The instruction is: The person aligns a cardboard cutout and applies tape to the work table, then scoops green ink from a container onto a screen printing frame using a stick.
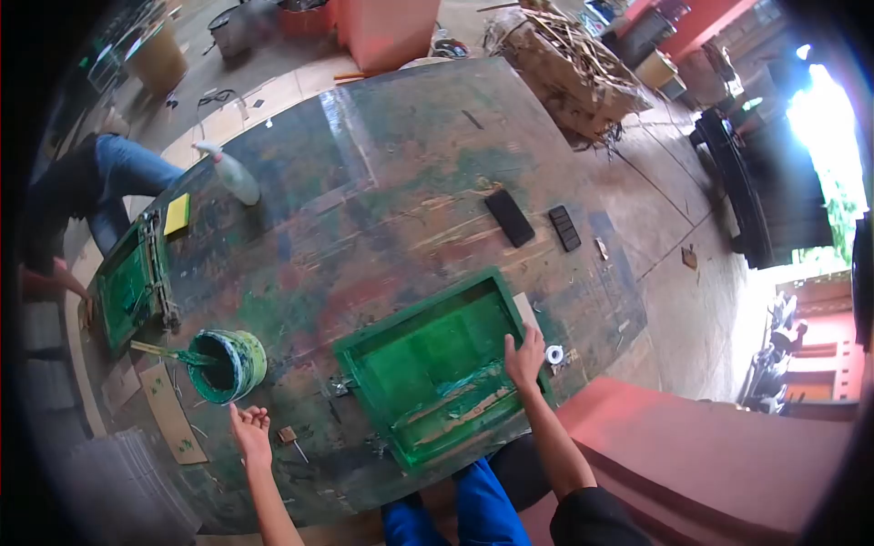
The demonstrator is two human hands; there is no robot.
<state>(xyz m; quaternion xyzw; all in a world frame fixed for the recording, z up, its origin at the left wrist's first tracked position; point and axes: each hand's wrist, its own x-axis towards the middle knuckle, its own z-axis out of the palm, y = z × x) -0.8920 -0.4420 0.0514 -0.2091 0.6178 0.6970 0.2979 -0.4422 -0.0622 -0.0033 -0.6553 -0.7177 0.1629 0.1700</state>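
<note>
A green-stained screen-printing frame point(428, 320) lies on the worktable in front of me, with wet green ink and brownish streaks on its mesh. My right hand point(525, 359) is at its right rim, fingers bent over the edge as if gripping it. A white card point(525, 311) shows beside that rim, near the fingertips. To the left, my left hand point(250, 432) is just below an ink-smeared bucket point(250, 359), apart from it. Its index finger is stretched out, the others loosely curled, and I see nothing in it. A green-coated stick point(164, 351) leans out of the bucket.
On the paint-stained table point(410, 182) are a spray bottle point(235, 177), a phone point(509, 217), a smaller dark device point(564, 228), a tape roll point(554, 355) and a cardboard strip point(173, 414). At left, another person's hand point(87, 309) is near a second green frame point(127, 287).
</note>
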